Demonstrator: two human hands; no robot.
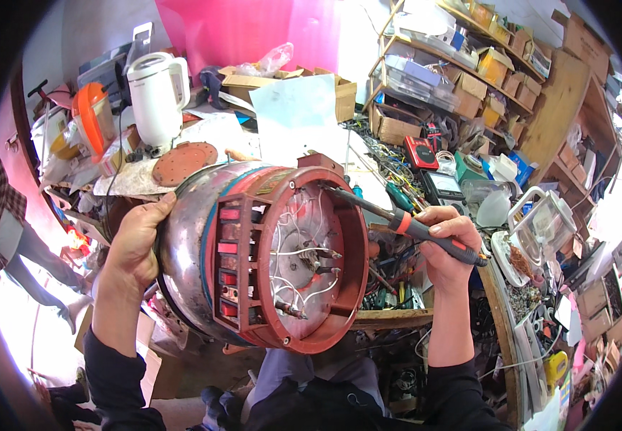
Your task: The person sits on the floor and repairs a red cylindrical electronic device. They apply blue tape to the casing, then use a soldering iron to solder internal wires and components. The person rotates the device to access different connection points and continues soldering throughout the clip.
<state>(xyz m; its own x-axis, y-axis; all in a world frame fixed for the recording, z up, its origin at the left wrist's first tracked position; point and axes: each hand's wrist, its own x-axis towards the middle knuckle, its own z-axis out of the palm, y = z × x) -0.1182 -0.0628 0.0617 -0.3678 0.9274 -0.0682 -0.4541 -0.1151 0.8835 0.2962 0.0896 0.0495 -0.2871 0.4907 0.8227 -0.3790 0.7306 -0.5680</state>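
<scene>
bright | left, right edges blown white | glare on metal drum (190,248) | fisheye bending, dark corners | centre sharp

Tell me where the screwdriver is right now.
In the head view, the screwdriver is right of centre, held in the right hand, its shaft crossing the upper right of the red ring.

Bench (397,318), wooden-edged, heavily cluttered: bears a white handled jug (155,104), a reddish-brown disc (185,164) and a red rectangular device (420,153). Shelves (431,52) hold cardboard boxes (470,87).
</scene>
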